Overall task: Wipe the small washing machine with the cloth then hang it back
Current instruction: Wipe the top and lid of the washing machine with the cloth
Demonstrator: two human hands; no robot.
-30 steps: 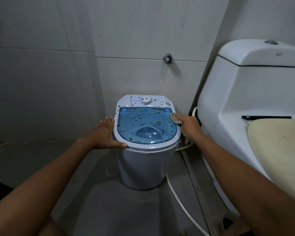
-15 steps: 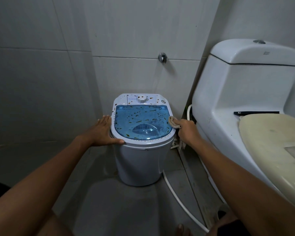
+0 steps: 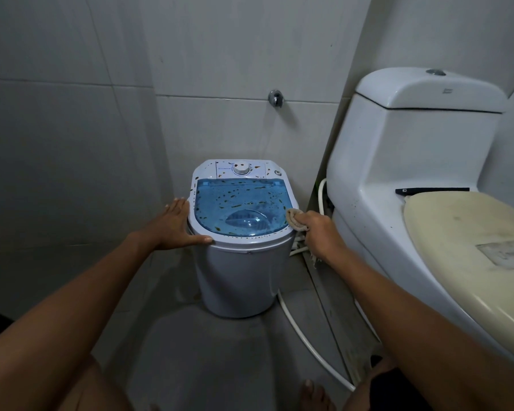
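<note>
The small washing machine (image 3: 244, 271) stands on the floor by the tiled wall, white with a clear blue lid (image 3: 238, 203) speckled with brown spots. My left hand (image 3: 172, 225) lies flat against the machine's left rim, thumb along the front edge. My right hand (image 3: 316, 229) is closed on a bunched beige cloth (image 3: 293, 218), which presses on the lid's right front edge. A frayed end of the cloth hangs below my wrist.
A white toilet (image 3: 398, 161) with a cream lid (image 3: 472, 241) stands close on the right. A white hose (image 3: 306, 345) runs across the grey floor between toilet and machine. A metal wall fitting (image 3: 275, 97) sits above the machine. My bare toes (image 3: 312, 396) show at the bottom.
My right hand with the cloth has slid along the lid's right edge toward the front. The left hand has kept its place on the left rim. The camera has shifted slightly.
</note>
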